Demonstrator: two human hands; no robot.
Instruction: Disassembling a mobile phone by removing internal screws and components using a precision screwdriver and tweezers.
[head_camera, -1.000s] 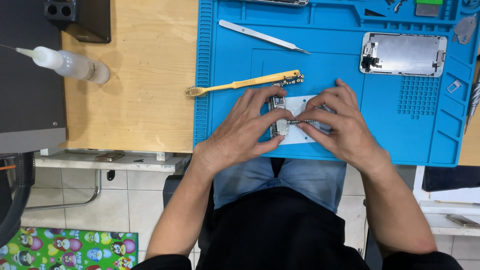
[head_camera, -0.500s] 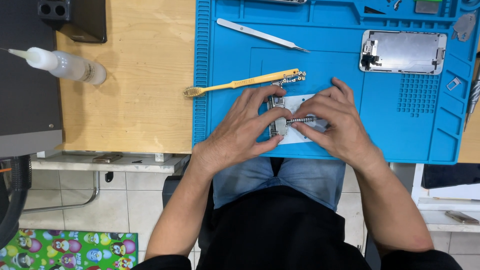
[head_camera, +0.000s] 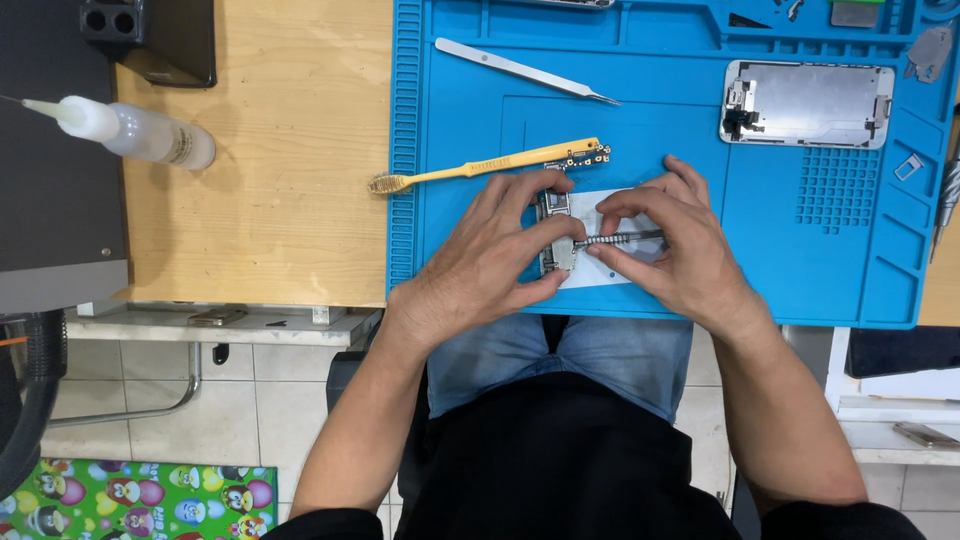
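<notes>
The left hand (head_camera: 490, 262) pinches a small circuit board (head_camera: 556, 232), fingers closed on its edges, holding it over a white sheet (head_camera: 610, 270) at the near edge of the blue mat (head_camera: 800, 260). The right hand (head_camera: 672, 250) is closed on a thin knurled metal driver (head_camera: 618, 239), its tip meeting the board. Judged step: working a fastener or part on the board; the next move appears to call for steady axial pressure and a fixed board.

Beyond the hands lies a yellow plastic brush (head_camera: 470, 170), bristles worn. Farther off: slim steel tweezers (head_camera: 525, 70), a flat metal-backed screen panel (head_camera: 808, 104), and, on the wooden counter (head_camera: 290, 150), a translucent squeeze bottle (head_camera: 130, 130) with a needle tip.
</notes>
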